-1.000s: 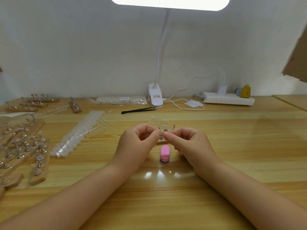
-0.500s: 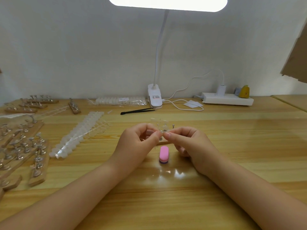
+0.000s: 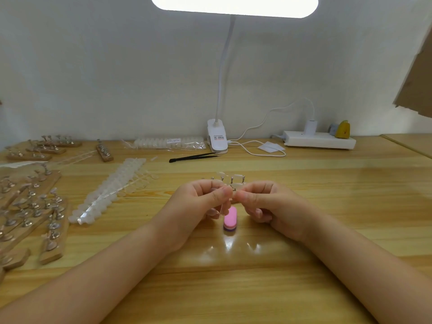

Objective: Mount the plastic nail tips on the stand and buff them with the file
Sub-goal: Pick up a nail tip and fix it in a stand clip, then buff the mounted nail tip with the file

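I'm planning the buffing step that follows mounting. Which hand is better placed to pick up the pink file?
Probably the right hand. The pink file lies between both hands, but the left hand grips a clear strip of nail tips, while the right only pinches at the stand.

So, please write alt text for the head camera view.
Two hands, left and right, pinch a clear nail tip strip above a pink file on a wooden table, before a small stand.
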Action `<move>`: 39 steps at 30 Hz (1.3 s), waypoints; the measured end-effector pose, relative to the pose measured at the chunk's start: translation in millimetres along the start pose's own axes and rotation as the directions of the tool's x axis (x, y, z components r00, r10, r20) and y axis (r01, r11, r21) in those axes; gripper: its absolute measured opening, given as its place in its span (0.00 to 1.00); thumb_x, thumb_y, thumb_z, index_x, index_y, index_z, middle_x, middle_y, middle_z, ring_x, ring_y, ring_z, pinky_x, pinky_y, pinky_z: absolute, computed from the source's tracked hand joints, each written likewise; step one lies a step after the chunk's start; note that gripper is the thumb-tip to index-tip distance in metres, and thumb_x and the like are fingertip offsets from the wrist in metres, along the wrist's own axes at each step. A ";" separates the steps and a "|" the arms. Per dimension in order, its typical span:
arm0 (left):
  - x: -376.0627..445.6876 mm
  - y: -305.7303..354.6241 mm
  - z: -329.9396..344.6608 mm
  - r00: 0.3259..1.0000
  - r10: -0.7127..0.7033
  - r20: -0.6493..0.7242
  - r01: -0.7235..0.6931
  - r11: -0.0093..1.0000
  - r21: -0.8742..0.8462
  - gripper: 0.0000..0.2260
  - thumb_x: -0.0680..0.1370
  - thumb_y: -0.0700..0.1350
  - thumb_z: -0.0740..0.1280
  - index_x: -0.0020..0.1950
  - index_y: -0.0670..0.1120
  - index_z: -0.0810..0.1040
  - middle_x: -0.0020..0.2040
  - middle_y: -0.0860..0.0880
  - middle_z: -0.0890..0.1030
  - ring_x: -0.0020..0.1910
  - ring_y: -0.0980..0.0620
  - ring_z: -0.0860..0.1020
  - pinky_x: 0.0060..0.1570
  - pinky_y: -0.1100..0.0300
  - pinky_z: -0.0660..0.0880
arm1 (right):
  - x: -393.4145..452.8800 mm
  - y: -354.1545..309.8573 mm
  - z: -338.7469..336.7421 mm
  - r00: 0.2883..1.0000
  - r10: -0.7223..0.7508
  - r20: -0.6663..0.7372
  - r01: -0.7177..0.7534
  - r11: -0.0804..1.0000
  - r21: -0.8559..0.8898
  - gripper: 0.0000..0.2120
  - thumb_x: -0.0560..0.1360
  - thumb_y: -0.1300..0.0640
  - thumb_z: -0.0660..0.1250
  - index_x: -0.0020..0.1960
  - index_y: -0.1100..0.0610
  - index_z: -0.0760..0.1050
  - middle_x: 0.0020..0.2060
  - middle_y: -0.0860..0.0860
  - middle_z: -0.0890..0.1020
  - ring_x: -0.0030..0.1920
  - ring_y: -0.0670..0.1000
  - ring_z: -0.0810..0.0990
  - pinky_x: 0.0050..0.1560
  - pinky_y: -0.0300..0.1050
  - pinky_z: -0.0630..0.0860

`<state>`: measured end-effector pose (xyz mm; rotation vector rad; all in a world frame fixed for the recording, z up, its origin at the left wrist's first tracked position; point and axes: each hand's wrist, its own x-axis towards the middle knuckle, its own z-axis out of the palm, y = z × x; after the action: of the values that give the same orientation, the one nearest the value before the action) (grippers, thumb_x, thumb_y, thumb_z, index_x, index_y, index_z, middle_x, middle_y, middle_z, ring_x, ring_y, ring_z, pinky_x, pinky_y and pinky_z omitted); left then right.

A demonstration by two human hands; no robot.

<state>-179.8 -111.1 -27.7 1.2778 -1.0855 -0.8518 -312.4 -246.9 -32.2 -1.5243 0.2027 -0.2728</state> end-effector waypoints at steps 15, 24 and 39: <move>13.0 -18.7 -50.5 0.848 0.218 -0.483 0.467 0.122 0.876 0.22 0.78 0.59 0.60 0.65 0.46 0.72 0.58 0.49 0.75 0.61 0.45 0.71 0.60 0.52 0.68 | 4.1 1.4 -0.6 0.980 0.059 -0.188 -0.040 0.994 0.099 0.06 0.65 0.56 0.74 0.41 0.57 0.84 0.27 0.48 0.71 0.26 0.44 0.66 0.23 0.34 0.57; -5.1 -2.0 15.2 0.964 0.228 -0.138 0.102 0.160 0.982 0.21 0.72 0.70 0.53 0.48 0.57 0.73 0.42 0.59 0.74 0.45 0.55 0.71 0.42 0.58 0.67 | 7.0 5.4 0.5 0.963 0.060 -0.264 -0.019 0.988 0.153 0.12 0.65 0.57 0.73 0.45 0.63 0.81 0.25 0.49 0.69 0.22 0.43 0.64 0.20 0.33 0.57; -1.6 -4.0 -2.4 0.791 0.611 0.029 -0.152 0.152 0.977 0.12 0.76 0.47 0.60 0.53 0.42 0.75 0.45 0.47 0.77 0.41 0.45 0.76 0.41 0.51 0.73 | 7.5 7.3 2.0 0.952 0.047 -0.302 0.032 0.968 0.249 0.03 0.66 0.60 0.70 0.38 0.60 0.79 0.25 0.50 0.68 0.22 0.43 0.62 0.19 0.33 0.56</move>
<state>-177.7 -109.4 -31.8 1.8787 -1.5750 0.7156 -304.3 -247.0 -39.1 -1.2233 0.4048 -0.5112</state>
